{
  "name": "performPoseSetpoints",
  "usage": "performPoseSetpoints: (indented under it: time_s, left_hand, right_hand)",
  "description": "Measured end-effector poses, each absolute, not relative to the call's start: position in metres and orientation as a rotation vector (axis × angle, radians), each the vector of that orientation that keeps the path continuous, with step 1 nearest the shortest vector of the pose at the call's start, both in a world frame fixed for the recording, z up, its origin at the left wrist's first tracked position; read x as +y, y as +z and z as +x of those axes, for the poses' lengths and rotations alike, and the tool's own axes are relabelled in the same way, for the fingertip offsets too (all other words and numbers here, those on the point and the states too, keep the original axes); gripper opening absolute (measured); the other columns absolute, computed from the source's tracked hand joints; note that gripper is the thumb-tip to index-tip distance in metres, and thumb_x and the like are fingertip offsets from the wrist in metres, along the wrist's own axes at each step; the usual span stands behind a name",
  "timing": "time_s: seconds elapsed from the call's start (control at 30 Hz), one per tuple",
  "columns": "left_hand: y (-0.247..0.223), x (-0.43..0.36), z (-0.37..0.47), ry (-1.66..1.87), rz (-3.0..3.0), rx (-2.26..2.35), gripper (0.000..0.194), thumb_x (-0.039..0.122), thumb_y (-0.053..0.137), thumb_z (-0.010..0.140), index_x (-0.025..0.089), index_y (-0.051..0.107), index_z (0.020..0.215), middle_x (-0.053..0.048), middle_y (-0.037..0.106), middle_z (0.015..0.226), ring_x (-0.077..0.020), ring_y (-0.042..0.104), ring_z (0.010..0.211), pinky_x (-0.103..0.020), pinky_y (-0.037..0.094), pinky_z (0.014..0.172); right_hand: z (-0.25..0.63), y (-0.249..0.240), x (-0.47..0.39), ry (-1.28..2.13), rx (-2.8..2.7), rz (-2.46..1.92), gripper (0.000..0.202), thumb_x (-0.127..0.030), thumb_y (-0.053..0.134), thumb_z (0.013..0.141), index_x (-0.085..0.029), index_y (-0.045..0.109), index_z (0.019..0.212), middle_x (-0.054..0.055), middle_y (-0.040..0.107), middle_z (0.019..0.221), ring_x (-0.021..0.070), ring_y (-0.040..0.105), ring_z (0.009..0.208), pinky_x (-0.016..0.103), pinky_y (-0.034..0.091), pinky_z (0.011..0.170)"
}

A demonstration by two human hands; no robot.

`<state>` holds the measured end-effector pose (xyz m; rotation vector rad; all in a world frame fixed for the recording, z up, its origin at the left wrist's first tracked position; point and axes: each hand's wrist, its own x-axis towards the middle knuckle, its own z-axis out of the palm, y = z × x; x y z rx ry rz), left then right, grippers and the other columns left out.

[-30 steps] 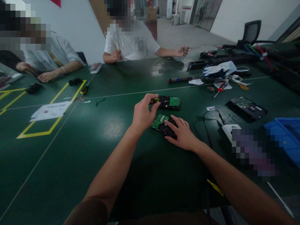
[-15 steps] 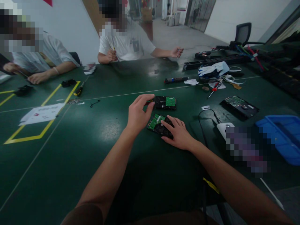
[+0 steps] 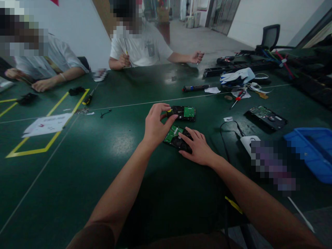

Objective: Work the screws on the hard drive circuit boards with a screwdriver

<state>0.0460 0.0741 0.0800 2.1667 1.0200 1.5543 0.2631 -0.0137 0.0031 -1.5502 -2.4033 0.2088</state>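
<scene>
A hard drive (image 3: 173, 135) with a green circuit board lies in front of me. My right hand (image 3: 198, 147) rests on its right part, fingers on top and thumb at the near edge, holding it against the table. Above the drive's left end, my left hand (image 3: 159, 122) is closed around a yellow-and-black screwdriver (image 3: 169, 112); the fingers hide most of it and its tip does not show clearly. Just behind lies a second hard drive (image 3: 190, 112), untouched, its left end partly behind the screwdriver.
On the right are a third hard drive (image 3: 267, 118), a blue tray (image 3: 306, 138), a white corded device (image 3: 250, 141) and a red screwdriver (image 3: 237, 100). Gloves (image 3: 237, 76) lie farther back. Papers (image 3: 46, 124) and another screwdriver (image 3: 88, 99) are at left. Two people sit across the table.
My left hand has shifted slightly right, its thumb reaching farther across, and more of the screwdriver's yellow end shows. My right hand and the hard drive under it stay in place.
</scene>
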Motion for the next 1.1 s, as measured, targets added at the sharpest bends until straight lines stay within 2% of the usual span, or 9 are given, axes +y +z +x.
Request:
performPoseSetpoints:
  time_s: [0.13,0.3,0.4,0.57,0.93,1.1]
  left_hand:
    - [0.0819,0.0743,0.0444,1.588,2.208,1.033,0.018,0.016,0.072,0.093,0.023,0.063,0.107,-0.006,0.063,0.116,-0.0192,0.066,0.111,-0.031,0.067,0.082]
    - [0.0857,0.0743,0.0426,1.596,2.255,1.033,0.02,0.012,0.068,0.095,0.023,0.068,0.112,-0.006,0.063,0.114,-0.0178,0.066,0.105,-0.031,0.065,0.081]
    - [0.0864,0.0743,0.0421,1.554,2.282,1.052,0.023,0.011,0.064,0.097,0.023,0.069,0.116,-0.006,0.068,0.116,-0.0182,0.068,0.108,-0.032,0.064,0.085]
    - [0.0849,0.0748,0.0414,1.455,2.32,1.103,0.03,0.01,0.061,0.098,0.022,0.067,0.125,-0.006,0.075,0.118,-0.0184,0.072,0.105,-0.037,0.062,0.095]
    - [0.0815,0.0765,0.0423,1.394,2.348,0.977,0.04,0.013,0.071,0.093,0.021,0.064,0.132,-0.007,0.073,0.128,-0.0177,0.074,0.107,-0.034,0.064,0.095]
    - [0.0829,0.0748,0.042,1.427,2.302,1.023,0.037,0.015,0.073,0.092,0.022,0.066,0.129,-0.006,0.074,0.123,-0.0178,0.074,0.105,-0.035,0.066,0.094]
  right_hand:
    - [0.2627,0.003,-0.0137,0.206,-2.405,-1.553,0.076,-0.061,0.06,0.096,-0.031,0.04,0.163,0.016,0.026,0.172,0.0445,0.029,0.152,0.065,0.032,0.118]
    - [0.262,0.004,-0.0132,0.203,-2.401,-1.547,0.076,-0.061,0.061,0.095,-0.03,0.042,0.162,0.016,0.027,0.172,0.0446,0.029,0.152,0.065,0.032,0.118]
    - [0.262,0.0046,-0.0132,0.202,-2.402,-1.541,0.076,-0.06,0.062,0.095,-0.028,0.043,0.162,0.017,0.027,0.171,0.0448,0.031,0.151,0.065,0.032,0.118]
    - [0.2624,0.005,-0.0135,0.218,-2.408,-1.55,0.077,-0.06,0.061,0.096,-0.033,0.038,0.164,0.014,0.027,0.172,0.0457,0.03,0.151,0.067,0.032,0.117]
    - [0.2629,0.0017,-0.0136,0.193,-2.396,-1.532,0.076,-0.06,0.061,0.096,-0.029,0.042,0.163,0.017,0.028,0.171,0.0447,0.031,0.151,0.065,0.032,0.117]
    - [0.2632,0.0026,-0.0134,0.197,-2.4,-1.539,0.076,-0.061,0.061,0.096,-0.03,0.041,0.162,0.016,0.028,0.171,0.045,0.03,0.152,0.066,0.032,0.118]
